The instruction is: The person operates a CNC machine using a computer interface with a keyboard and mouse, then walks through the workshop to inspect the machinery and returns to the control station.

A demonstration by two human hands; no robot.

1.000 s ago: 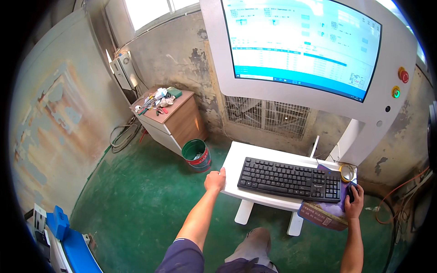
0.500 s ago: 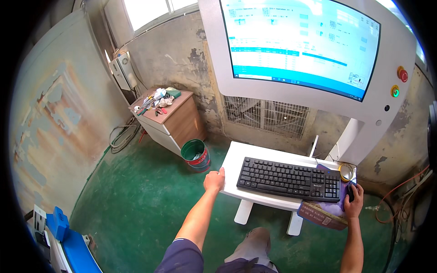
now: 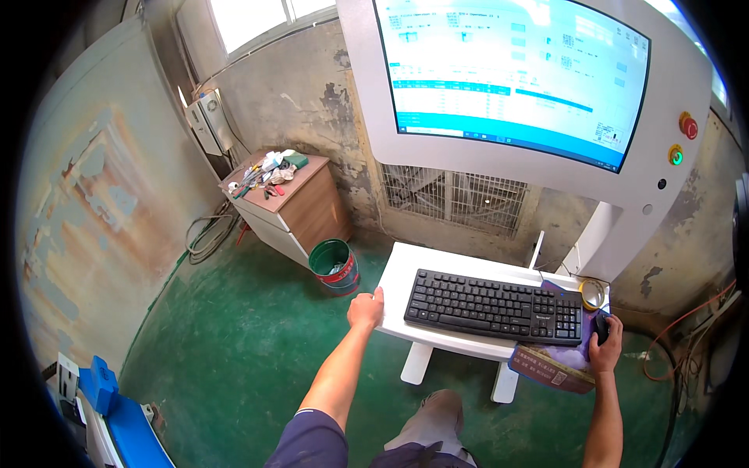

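My left hand [image 3: 365, 310] is closed around the left edge of a white shelf [image 3: 400, 269], thumb on top and the other fingers hidden. At the shelf's right end, my right hand [image 3: 606, 349] rests over a black computer mouse [image 3: 601, 327]. Under the mouse lies a purple and brown mouse pad [image 3: 552, 368] that overhangs the front edge. A black keyboard [image 3: 491, 308] stretches between my hands. Just behind the mouse sits a roll of yellow tape [image 3: 593, 295]. Above the shelf a large screen [image 3: 499, 86] is lit with tables and a blue band.
Red [image 3: 688, 126] and green-lit [image 3: 676, 156] buttons sit right of the screen. At the left stand a wooden cabinet [image 3: 312, 203] topped with tools and rags, and a green-lined bucket [image 3: 334, 269]. Cables [image 3: 686, 351] hang at the right; a hose [image 3: 207, 238] coils by the left wall.
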